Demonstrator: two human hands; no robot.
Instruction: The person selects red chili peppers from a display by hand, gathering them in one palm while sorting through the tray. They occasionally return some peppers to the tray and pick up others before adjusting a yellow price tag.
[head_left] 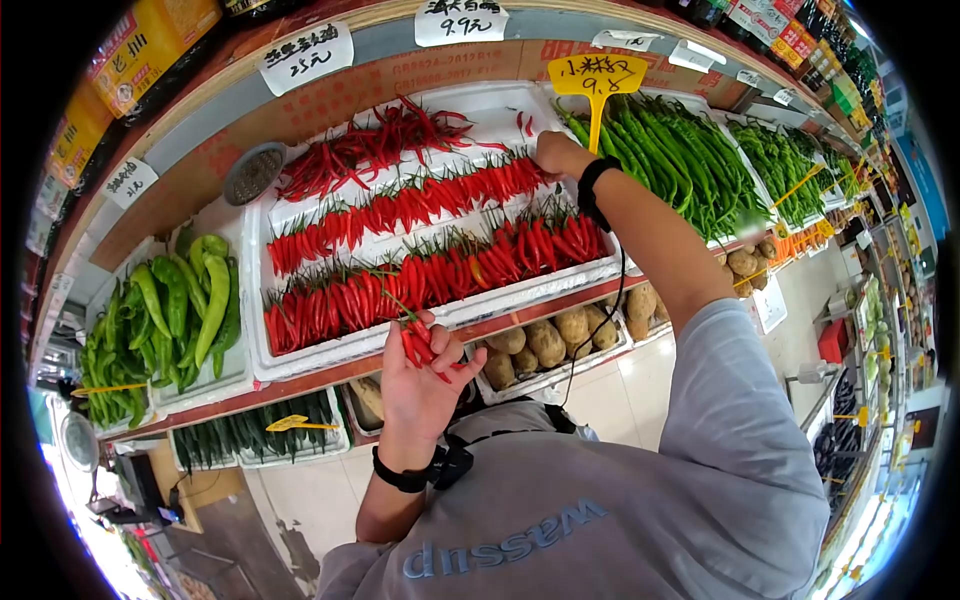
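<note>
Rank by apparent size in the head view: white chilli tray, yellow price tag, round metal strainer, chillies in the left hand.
1. white chilli tray
2. yellow price tag and round metal strainer: too alike to rank
3. chillies in the left hand, smallest though nearest the camera

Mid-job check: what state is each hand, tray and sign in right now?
Left hand: shut on bunch of red chillies.
Right hand: at end of a chilli row, grip unclear.
White tray: nearly full, top right corner bare.
Yellow price sign: upright among green chillies.
</note>
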